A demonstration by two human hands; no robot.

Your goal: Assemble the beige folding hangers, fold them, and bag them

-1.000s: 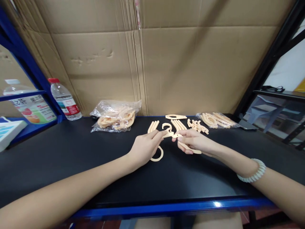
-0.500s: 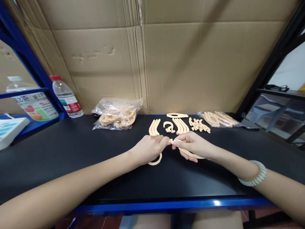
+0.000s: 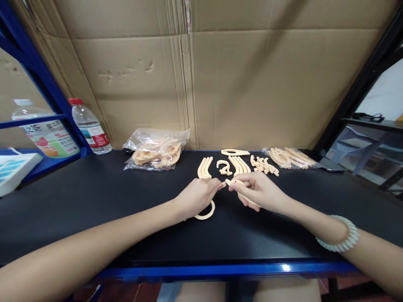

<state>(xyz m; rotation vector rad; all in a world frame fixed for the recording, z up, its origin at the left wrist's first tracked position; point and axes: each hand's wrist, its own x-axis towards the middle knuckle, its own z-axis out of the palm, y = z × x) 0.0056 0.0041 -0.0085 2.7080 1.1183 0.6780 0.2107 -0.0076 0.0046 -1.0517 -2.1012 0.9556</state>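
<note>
My left hand (image 3: 197, 195) pinches one curved beige plastic piece (image 3: 206, 214), whose loop hangs out below the palm. My right hand (image 3: 256, 191) grips a second curved beige piece (image 3: 234, 182) with its tip pointing left. The two tips nearly meet between my thumbs, just above the black tabletop (image 3: 94, 197). Right behind my hands lie a beige hook piece (image 3: 223, 167), a set of curved strips (image 3: 204, 167) and another set of curved strips (image 3: 239, 165).
A clear bag of beige parts (image 3: 155, 150) lies at the back left, a second bag (image 3: 288, 157) at the back right, small loose parts (image 3: 263, 165) between. A water bottle (image 3: 90, 126) stands far left. Cardboard (image 3: 220, 75) walls the back. A blue edge (image 3: 220, 270) fronts the table.
Both hands dropped slightly toward me with their pieces. The hook piece seen between my fingers a second ago now lies on the table behind them.
</note>
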